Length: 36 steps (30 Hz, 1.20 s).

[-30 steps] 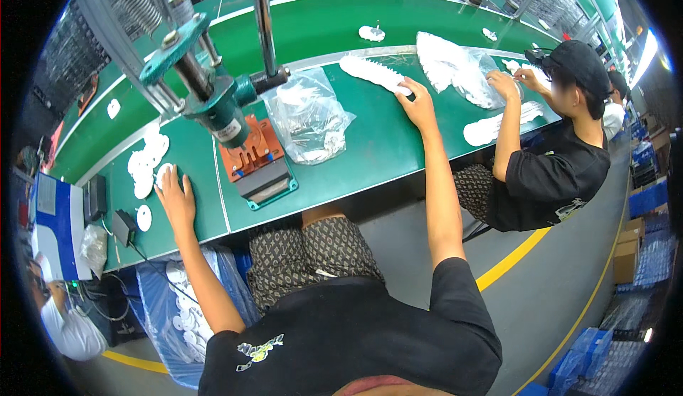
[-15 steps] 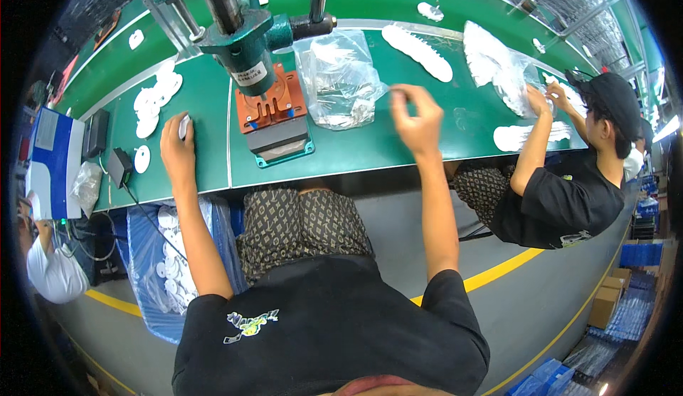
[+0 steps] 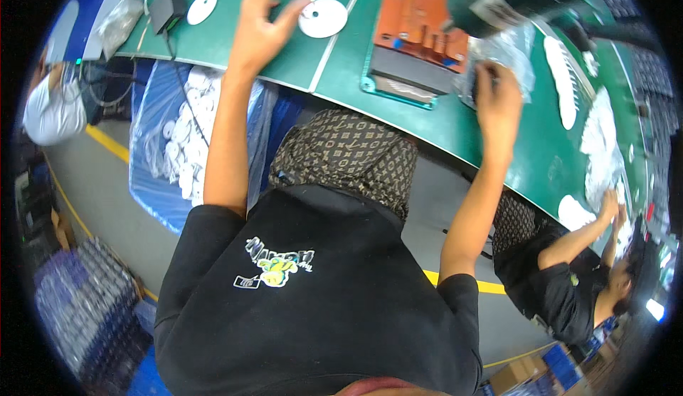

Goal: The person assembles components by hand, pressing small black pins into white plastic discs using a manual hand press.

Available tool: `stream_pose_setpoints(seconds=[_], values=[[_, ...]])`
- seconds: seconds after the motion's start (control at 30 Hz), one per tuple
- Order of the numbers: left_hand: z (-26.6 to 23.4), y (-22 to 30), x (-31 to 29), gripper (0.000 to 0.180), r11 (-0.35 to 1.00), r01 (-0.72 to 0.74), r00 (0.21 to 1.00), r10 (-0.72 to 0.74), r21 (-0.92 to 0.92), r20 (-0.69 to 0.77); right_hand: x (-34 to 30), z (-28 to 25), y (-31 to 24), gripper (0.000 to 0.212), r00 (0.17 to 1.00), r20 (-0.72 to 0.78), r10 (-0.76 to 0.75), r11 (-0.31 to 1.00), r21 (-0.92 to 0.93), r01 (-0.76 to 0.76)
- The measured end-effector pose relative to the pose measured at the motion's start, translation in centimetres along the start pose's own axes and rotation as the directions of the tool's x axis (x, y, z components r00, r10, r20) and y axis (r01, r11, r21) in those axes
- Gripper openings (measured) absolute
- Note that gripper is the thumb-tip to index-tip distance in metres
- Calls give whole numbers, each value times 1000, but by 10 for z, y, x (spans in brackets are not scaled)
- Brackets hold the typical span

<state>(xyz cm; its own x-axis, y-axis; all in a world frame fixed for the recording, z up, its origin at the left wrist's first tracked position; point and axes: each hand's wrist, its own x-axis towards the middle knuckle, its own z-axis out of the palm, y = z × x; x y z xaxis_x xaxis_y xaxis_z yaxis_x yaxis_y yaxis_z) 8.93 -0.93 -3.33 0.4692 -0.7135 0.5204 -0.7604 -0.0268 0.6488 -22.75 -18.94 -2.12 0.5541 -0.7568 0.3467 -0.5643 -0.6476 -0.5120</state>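
Observation:
My left hand is over the green table with thumb and fingers spread. Its thumb tip is at the edge of a flat white disc with a small central hole; whether they touch I cannot tell. My right hand reaches to a clear plastic bag, its fingers bent inward at the bag's near side. What those fingers pinch, if anything, is hidden. Between my hands stands a press with an orange fixture block on a dark base. The green press head is blurred.
Another white disc lies by a black adapter box at the left. Below the table edge, a blue-lined bin holds white parts. A row of white pieces lies right of the bag. A co-worker sits at the far right.
The view has swung leftward and turned. My left hand has opened, and the white piece it held now appears as the disc beside it. My right hand has moved to the plastic bag.

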Motion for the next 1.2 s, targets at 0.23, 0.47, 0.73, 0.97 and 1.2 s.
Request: stream_pose_setpoints(seconds=[0.23,0.47,0.73,0.97,1.2], values=[[-4,23,-31,42,941,-287,901,203,176,385,-61,-25,-32,14,879,-353,321,935,266,-235],[0,70,-64,27,991,-104,992,110,-80,65,-109,-23,-72,20,897,162,412,101,970,-221],[19,91,-39,27,841,467,819,-528,272,226,-92,14,-96,29,886,386,258,-31,920,-391],[-11,71,-47,44,993,-113,928,91,42,361,-94,24,-84,25,876,434,213,-195,897,-397],[-14,79,-71,54,993,-115,907,106,-2,407,-95,19,-112,18,914,173,366,374,873,-315]])
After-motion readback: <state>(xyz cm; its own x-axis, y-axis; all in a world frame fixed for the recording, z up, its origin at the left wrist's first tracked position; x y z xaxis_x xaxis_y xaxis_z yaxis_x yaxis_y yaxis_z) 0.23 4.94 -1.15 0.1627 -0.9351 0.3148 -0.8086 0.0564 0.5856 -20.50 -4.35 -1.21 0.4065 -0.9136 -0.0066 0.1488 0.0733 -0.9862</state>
